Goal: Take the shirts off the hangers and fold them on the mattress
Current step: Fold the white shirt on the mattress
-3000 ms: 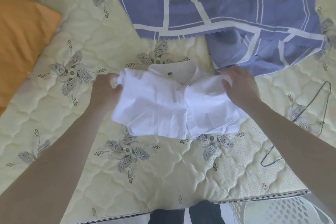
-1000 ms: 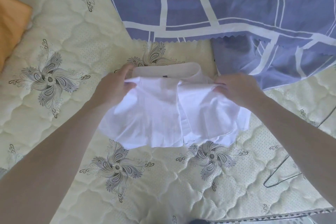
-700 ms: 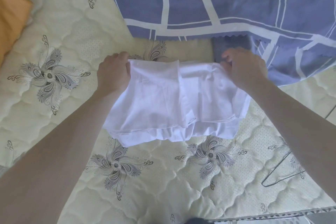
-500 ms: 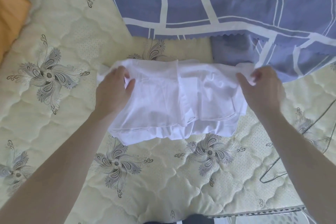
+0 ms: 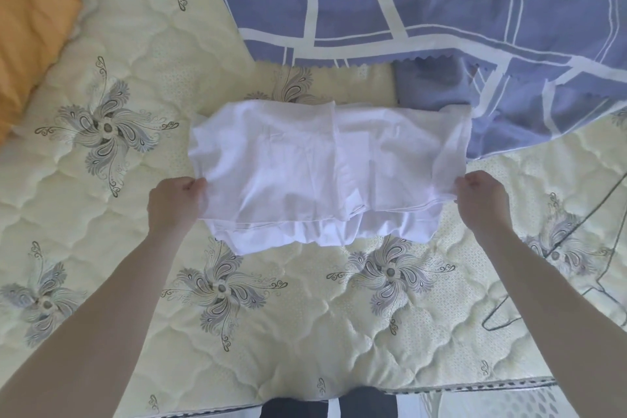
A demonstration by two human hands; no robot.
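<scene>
A white shirt (image 5: 305, 173) lies folded into a wide rectangle on the quilted cream mattress (image 5: 305, 332), its collar hidden under the folded-over layer. My left hand (image 5: 174, 204) pinches the shirt's near left edge with curled fingers. At the near right edge my right hand (image 5: 481, 200) grips the cloth the same way. A thin black wire hanger (image 5: 576, 248) rests bare on the mattress at the right, apart from the shirt.
A blue sheet with white stripes (image 5: 407, 3) covers the far side, its edge touching the shirt's right corner. An orange pillow (image 5: 27, 30) sits far left. The mattress's near edge (image 5: 441, 387) runs along the bottom, dark trousers below it.
The shirt's lower half was folded up over the collar. Both hands then slid from the far corners down the sides to the near corners.
</scene>
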